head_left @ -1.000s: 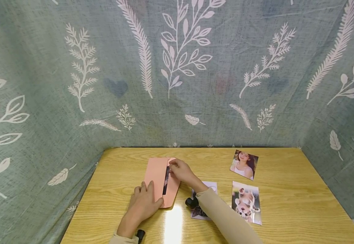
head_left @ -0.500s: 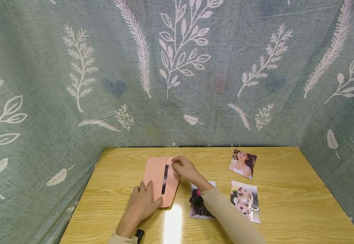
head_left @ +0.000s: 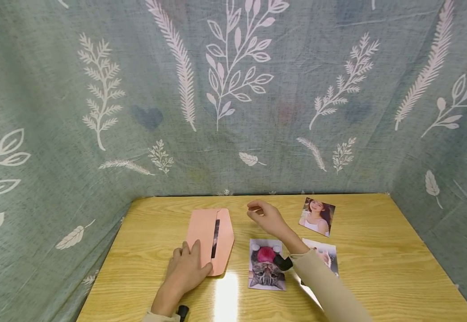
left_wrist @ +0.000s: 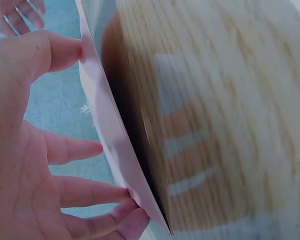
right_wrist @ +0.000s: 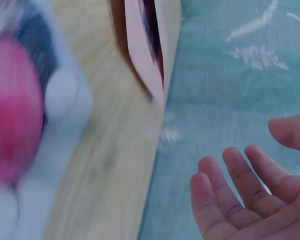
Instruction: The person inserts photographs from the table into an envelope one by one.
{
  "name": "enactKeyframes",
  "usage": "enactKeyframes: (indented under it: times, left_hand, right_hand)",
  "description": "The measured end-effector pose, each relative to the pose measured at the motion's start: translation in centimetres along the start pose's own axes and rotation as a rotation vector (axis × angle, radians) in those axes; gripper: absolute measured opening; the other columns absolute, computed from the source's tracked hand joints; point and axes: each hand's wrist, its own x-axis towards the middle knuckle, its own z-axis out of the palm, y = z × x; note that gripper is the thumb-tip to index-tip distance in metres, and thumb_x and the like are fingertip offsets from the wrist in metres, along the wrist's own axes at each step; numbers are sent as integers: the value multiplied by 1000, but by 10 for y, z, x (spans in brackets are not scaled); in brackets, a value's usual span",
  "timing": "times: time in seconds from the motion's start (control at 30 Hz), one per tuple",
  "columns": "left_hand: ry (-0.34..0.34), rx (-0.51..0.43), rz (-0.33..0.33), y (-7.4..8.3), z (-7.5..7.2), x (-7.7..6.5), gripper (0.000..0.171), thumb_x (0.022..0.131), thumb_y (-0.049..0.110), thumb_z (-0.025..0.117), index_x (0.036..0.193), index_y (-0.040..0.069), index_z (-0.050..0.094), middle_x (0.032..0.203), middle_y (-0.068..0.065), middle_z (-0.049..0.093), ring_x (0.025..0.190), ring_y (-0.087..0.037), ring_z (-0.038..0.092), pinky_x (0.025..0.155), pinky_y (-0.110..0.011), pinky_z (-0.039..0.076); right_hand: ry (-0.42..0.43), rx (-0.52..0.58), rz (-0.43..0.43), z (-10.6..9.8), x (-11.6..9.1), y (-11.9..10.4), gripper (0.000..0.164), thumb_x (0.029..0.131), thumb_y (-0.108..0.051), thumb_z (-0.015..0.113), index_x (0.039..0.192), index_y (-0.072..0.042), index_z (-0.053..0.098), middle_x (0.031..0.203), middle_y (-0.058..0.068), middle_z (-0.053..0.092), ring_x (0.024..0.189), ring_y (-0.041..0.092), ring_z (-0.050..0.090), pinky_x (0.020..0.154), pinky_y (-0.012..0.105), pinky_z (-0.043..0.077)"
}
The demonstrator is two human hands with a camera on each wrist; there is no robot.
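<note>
Leaf-printed curtain (head_left: 265,120) rises beyond both our hands, above the wooden table (head_left: 378,255). We see the pink envelope (head_left: 203,230) just ahead of our left hand (head_left: 187,266), whose parted, fairly straight fingers rest on its near portion. Our right hand (head_left: 268,219), loosely bent and holding nothing, is well to the envelope's right; half a second ago it touched the flap. Nearer us than that hand, the cat photo (head_left: 266,279) now shows more, while our sleeve (head_left: 330,286) hides more of the animal photo (head_left: 327,252).
</note>
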Motion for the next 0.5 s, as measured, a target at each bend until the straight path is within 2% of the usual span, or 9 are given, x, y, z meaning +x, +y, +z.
enactKeyframes:
  times: [0.27,0.5]
  left_hand:
    - [16,21,15,-1,1,0,83,88,49,65,151,1,40,147,-42,32,129,-58,35,98,-68,35]
    - [29,30,29,-1,1,-1,83,87,49,66,150,0,41,146,-42,33,128,-58,36,97,-68,36]
  right_hand:
    - [61,-91,9,-48,-18,13,37,100,-24,62,132,-6,60,124,14,63,110,33,61,86,47,52]
    - [108,-144,23,-82,-33,31,42,101,-26,62,135,-2,57,129,19,60,113,38,59,86,51,52]
